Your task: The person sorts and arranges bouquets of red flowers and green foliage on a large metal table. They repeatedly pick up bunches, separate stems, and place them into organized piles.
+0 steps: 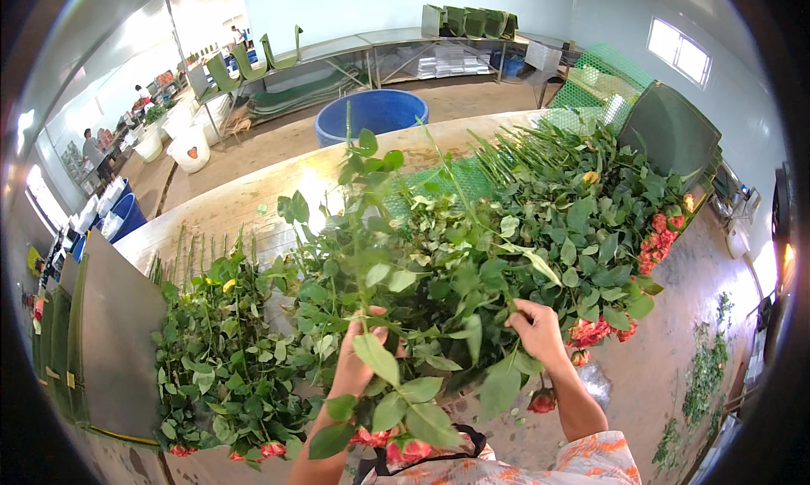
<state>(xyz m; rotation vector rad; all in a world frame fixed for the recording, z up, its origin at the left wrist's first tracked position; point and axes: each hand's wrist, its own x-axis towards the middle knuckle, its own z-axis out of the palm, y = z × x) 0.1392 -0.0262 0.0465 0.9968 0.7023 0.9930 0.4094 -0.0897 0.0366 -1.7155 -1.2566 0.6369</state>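
Note:
My left hand is closed around the stems of leafy roses, whose coral-red blooms hang near my body. My right hand grips the stem of another rose, with its red bloom hanging below the wrist. Between and beyond my hands lies a large heap of leafy rose stems, cut ends pointing away and blooms over the near edge. Another row of roses lies to the left. Leaves hide parts of my left fingers.
Upright green-edged panels stand at the table's left, and a dark green one at the right. Green netting lies on the long table. A blue tub stands beyond it. Leaves litter the floor at right. Distant people are at the upper left.

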